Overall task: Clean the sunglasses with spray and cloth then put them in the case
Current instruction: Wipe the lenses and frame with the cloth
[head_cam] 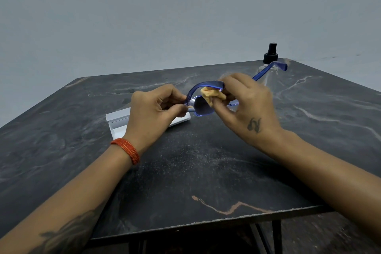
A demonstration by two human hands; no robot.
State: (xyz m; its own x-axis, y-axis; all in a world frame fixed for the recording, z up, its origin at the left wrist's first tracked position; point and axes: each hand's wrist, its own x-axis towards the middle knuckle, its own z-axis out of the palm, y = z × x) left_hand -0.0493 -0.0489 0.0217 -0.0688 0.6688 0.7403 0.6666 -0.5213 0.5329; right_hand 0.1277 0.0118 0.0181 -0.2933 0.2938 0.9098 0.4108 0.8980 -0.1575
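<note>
Blue translucent sunglasses with dark lenses are held above the table between both hands. My left hand pinches the frame at its left corner. My right hand pinches a crumpled yellow cloth against a lens; one temple arm sticks out to the far right. A clear spray bottle with a black pump top stands at the far right of the table, partly behind that temple arm. A white case lies on the table under my left hand, mostly hidden by it.
The dark marble-patterned table ends in a front edge near the bottom of the view, with black legs below. A plain grey wall stands behind it.
</note>
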